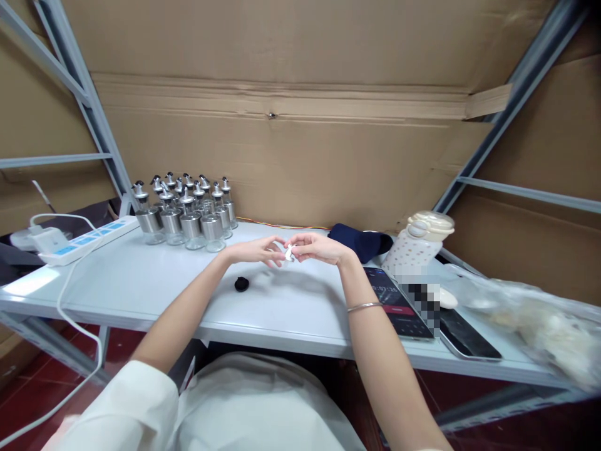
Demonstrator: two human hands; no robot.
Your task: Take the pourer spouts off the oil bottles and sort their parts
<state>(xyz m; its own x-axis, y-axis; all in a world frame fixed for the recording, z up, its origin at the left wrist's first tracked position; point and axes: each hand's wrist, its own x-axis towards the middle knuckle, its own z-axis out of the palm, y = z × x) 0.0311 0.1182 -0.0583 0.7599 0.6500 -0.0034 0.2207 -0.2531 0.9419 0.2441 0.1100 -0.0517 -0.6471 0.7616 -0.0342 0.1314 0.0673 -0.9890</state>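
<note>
Pinching a small, irregular white piece [288, 254] above the surface [286, 313], the right hand [319, 248] has its grip clamped on it between thumb and fingertips. The left hand [253, 250] meets it from the other side, fingers curved and loosely spread; whether their tips touch the piece, I cannot tell. A thin, polished bangle [365, 306] rings the right forearm. Below the left hand lies a round black cap [241, 284], on the smooth, pale surface. Farther left stand clear glass dispenser bottles [190, 227] in close rows, each wrapped in a silvery metal sleeve and topped by a conical pourer with a black tip. A white power strip [96, 238] with blue panels lies beyond them. Behind the right hand rests a crumpled navy cloth [359, 243], beside a spotted white drinking bottle [416, 241] with a cream lid. Nearer are a flat, glossy phone [469, 335] and a wrinkled, translucent plastic bag [539, 313]. Creased brown cardboard [300, 163] backs everything, between slanting grey metal posts [89, 106].
</note>
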